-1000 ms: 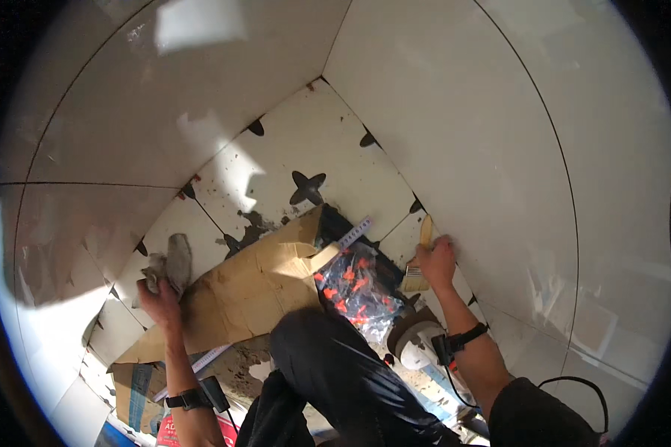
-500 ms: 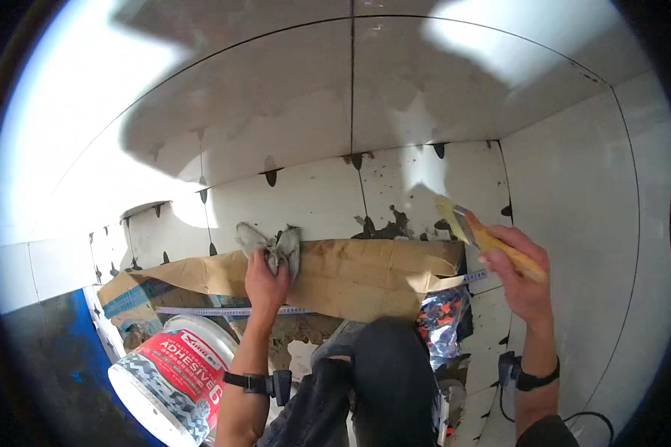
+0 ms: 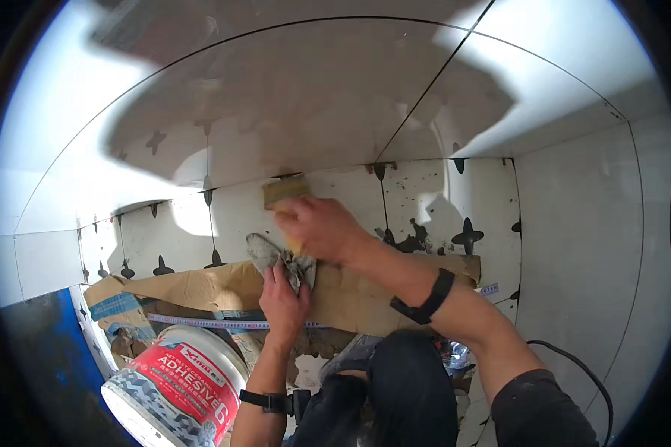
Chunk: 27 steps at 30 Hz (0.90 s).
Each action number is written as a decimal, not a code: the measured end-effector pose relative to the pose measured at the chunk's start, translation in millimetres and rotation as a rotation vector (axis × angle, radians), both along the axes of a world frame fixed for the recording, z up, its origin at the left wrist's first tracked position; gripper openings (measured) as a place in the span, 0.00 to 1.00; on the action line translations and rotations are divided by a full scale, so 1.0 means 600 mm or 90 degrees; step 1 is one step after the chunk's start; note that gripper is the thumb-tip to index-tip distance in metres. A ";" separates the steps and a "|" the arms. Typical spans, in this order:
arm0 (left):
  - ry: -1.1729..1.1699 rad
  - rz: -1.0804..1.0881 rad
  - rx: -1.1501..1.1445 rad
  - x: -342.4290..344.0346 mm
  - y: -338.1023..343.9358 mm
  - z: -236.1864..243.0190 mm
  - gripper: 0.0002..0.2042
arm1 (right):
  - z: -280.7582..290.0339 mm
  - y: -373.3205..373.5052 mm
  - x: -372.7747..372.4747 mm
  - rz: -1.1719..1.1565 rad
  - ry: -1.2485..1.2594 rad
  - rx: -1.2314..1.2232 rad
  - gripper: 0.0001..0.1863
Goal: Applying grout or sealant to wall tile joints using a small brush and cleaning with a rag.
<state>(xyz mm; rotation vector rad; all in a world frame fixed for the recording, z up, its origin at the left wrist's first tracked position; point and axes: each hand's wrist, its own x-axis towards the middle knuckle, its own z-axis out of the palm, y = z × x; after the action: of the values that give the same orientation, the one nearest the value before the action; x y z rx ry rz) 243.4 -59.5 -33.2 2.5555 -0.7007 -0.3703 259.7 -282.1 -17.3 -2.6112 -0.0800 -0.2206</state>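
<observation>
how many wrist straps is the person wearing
2. One black strap sits on the right forearm, behind the right hand holding a yellow sponge. The other strap is on the left wrist, below the left hand gripping a grey rag.

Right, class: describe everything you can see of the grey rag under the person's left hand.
The grey rag is a crumpled, mortar-stained cloth, soft and creased. It lies on the brown cardboard at the foot of the white tiled wall. The left hand presses on it from below, and the right hand, holding a yellowish sponge, reaches across just above it.

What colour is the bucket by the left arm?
White bucket with a red label, in the head view.
</observation>
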 end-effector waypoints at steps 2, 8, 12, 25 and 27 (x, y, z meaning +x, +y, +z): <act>0.005 0.000 0.000 0.001 -0.012 -0.001 0.29 | -0.042 -0.089 -0.049 -0.091 0.028 -0.053 0.15; -0.001 0.001 0.035 0.005 0.002 0.008 0.28 | 0.064 -0.178 -0.163 -0.320 0.242 -0.313 0.23; -0.021 -0.018 0.023 0.000 -0.013 -0.002 0.31 | 0.019 -0.121 -0.093 -0.196 0.174 -0.216 0.18; -0.001 -0.006 0.042 0.005 -0.010 0.000 0.30 | 0.067 -0.115 -0.104 -0.184 0.231 -0.139 0.14; -0.015 -0.010 0.057 0.008 -0.003 -0.001 0.31 | 0.094 -0.098 -0.082 -0.192 0.223 -0.072 0.08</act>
<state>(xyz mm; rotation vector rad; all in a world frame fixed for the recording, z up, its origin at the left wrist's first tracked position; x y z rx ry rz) 248.3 -61.0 -33.5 2.6430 -0.7288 -0.3862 210.6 -340.9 38.9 -2.7229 0.4372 0.1435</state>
